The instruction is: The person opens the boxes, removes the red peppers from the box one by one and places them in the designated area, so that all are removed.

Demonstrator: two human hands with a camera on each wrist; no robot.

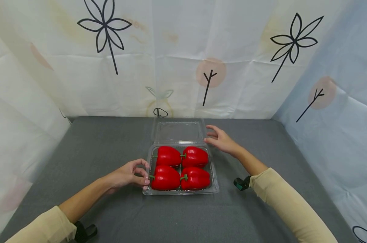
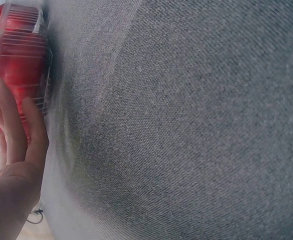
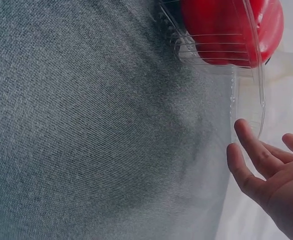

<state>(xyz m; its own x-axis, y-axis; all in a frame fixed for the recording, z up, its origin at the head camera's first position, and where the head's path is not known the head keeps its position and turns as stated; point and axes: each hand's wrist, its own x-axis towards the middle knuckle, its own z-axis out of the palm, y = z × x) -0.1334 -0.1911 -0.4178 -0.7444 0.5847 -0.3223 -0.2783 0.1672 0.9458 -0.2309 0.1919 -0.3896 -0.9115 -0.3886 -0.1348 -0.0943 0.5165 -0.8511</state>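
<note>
A clear plastic clamshell container (image 1: 183, 193) stands on the grey cloth with its lid (image 1: 180, 132) laid back on the far side. In its base lie several red bell peppers (image 1: 166, 178) with green stems. At the near left side my left hand (image 1: 131, 175) grips the container's rim, thumb on top and fingers against the outer wall (image 2: 24, 65). Over at the lid's right edge, close to the hinge, is my right hand (image 1: 221, 139). Its fingers are spread and relaxed, with the fingertips (image 3: 241, 127) right beside the clear plastic and nothing held.
Grey cloth (image 1: 110, 141) covers the tabletop around the container. White patterned curtains (image 1: 177, 67) hang behind the table and along both sides. A dark wrist strap (image 1: 242, 183) sits under the right forearm, another (image 1: 85, 232) under the left.
</note>
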